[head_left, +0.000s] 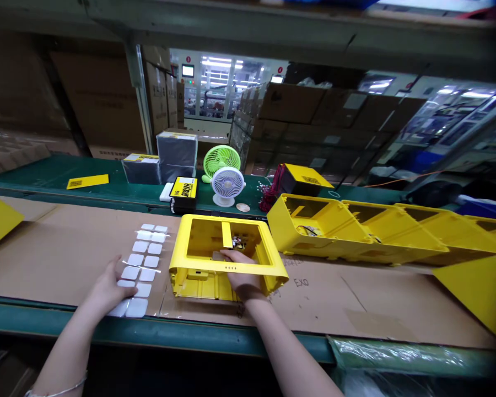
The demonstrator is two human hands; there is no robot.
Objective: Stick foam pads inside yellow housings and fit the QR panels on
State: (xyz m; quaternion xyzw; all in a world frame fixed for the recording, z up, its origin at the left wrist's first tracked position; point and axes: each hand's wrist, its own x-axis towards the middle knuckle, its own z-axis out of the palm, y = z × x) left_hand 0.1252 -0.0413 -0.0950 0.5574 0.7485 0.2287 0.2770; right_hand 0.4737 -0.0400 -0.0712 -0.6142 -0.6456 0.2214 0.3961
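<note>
A yellow plastic housing [227, 268] with a large opening stands on the cardboard before me. My right hand [243, 273] reaches in through its near side; behind the front rim, its fingertips close around a small greyish piece [218, 256] that I cannot make out clearly. Some wiring and small parts [238, 241] show inside the housing. To the left lies a strip of white rounded-square pads [144, 274] in two columns. My left hand [111, 286] rests at the strip's near left edge, thumb and fingers apart, the thumb touching a pad.
More yellow housings [322, 247] stand in a row at right. Yellow panels lie at the far left [0, 220] and right [479, 292]. Behind, a green shelf [248, 193] carries a green fan [222, 160], a white fan [228, 184] and boxes [177, 157].
</note>
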